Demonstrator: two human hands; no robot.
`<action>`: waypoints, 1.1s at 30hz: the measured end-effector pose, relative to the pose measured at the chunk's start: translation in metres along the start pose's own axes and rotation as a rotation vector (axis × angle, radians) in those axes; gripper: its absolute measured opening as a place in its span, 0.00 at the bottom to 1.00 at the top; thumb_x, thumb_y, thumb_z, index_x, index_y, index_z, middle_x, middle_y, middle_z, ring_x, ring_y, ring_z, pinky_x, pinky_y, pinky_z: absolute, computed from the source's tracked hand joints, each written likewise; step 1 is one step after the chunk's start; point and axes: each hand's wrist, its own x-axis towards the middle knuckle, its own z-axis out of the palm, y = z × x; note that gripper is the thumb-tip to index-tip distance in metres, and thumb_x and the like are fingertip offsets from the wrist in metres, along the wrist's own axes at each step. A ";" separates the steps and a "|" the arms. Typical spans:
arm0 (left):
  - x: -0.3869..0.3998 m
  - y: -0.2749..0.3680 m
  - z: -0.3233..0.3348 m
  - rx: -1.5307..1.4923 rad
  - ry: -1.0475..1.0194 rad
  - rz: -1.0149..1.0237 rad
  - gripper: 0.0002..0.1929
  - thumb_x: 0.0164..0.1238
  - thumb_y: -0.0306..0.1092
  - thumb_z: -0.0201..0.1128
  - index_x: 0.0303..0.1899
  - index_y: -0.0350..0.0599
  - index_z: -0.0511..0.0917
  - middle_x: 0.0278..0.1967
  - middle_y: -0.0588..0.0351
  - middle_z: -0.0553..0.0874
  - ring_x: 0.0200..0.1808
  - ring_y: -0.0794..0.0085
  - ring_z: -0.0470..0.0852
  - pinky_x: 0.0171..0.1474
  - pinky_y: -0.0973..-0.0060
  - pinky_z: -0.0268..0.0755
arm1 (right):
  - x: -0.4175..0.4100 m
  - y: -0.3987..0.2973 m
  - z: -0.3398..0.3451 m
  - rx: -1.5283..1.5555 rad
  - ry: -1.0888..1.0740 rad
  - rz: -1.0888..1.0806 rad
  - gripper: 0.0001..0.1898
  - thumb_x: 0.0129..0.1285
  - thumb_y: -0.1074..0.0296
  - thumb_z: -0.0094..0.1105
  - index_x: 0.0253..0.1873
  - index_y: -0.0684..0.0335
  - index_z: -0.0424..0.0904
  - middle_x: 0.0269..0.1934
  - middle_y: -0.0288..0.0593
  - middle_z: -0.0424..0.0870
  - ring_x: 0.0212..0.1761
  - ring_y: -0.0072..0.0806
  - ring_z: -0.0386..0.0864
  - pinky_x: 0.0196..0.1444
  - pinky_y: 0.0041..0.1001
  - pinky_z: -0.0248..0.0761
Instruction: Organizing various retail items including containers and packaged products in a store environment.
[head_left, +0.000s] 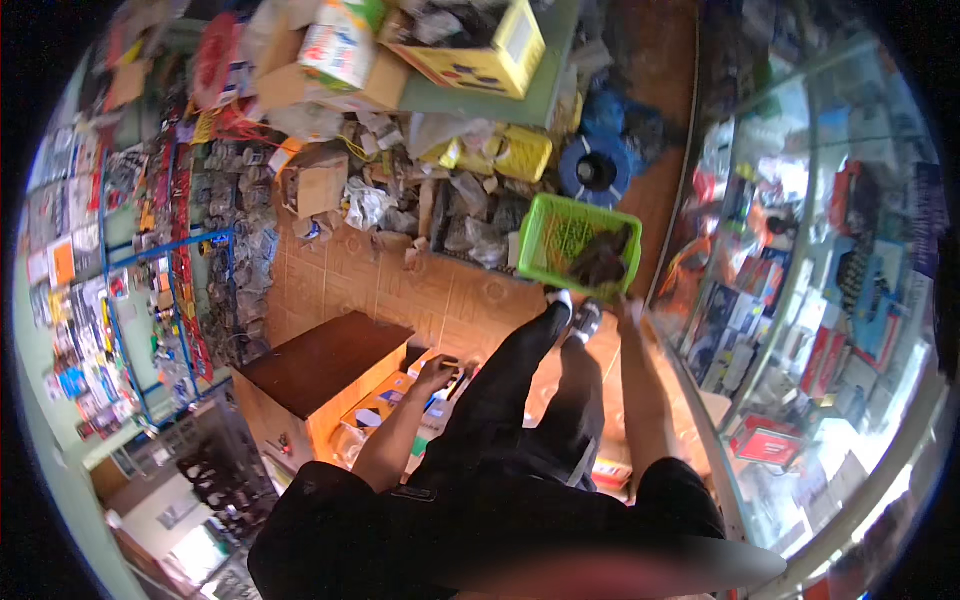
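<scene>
My right hand (628, 306) is at the near right corner of a green plastic basket (528, 240), its fingers partly hidden and blurred. The basket holds a dark cloth-like thing (601, 259) and stands just beyond my feet. My left hand (437, 373) is over the open side of a wooden cabinet with a dark brown top (330, 360), left of my leg. A small yellowish thing (450, 364) shows at its fingers; whether they grip it is unclear. Boxes and packets lie below that hand.
A glass display case (772, 300) full of boxed goods runs along the right. Blue racks (169, 244) with packaged goods line the left. Cartons (480, 67) stand on a green table at the top. A blue spool (595, 171) and plastic bags (484, 240) lie on the floor beyond.
</scene>
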 end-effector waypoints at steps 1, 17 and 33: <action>-0.005 -0.003 -0.002 -0.032 0.008 0.028 0.17 0.69 0.35 0.66 0.56 0.41 0.82 0.44 0.49 0.90 0.41 0.68 0.91 0.37 0.70 0.83 | -0.022 -0.007 -0.003 0.129 -0.003 0.007 0.14 0.65 0.63 0.68 0.46 0.69 0.85 0.34 0.40 0.84 0.32 0.28 0.81 0.30 0.28 0.78; -0.188 0.071 -0.004 -0.842 -0.007 0.550 0.35 0.65 0.48 0.73 0.68 0.47 0.67 0.58 0.51 0.81 0.60 0.61 0.81 0.56 0.61 0.79 | -0.290 -0.234 0.009 -0.290 -0.377 -0.272 0.14 0.72 0.69 0.60 0.49 0.78 0.83 0.38 0.47 0.87 0.38 0.32 0.88 0.35 0.31 0.82; -0.120 0.001 -0.203 -0.842 -0.109 0.755 0.29 0.61 0.25 0.64 0.66 0.42 0.72 0.49 0.54 0.84 0.46 0.68 0.84 0.49 0.73 0.77 | -0.417 -0.313 0.253 -0.959 -0.103 -1.281 0.43 0.48 0.66 0.77 0.72 0.56 0.68 0.64 0.52 0.74 0.66 0.52 0.71 0.67 0.45 0.67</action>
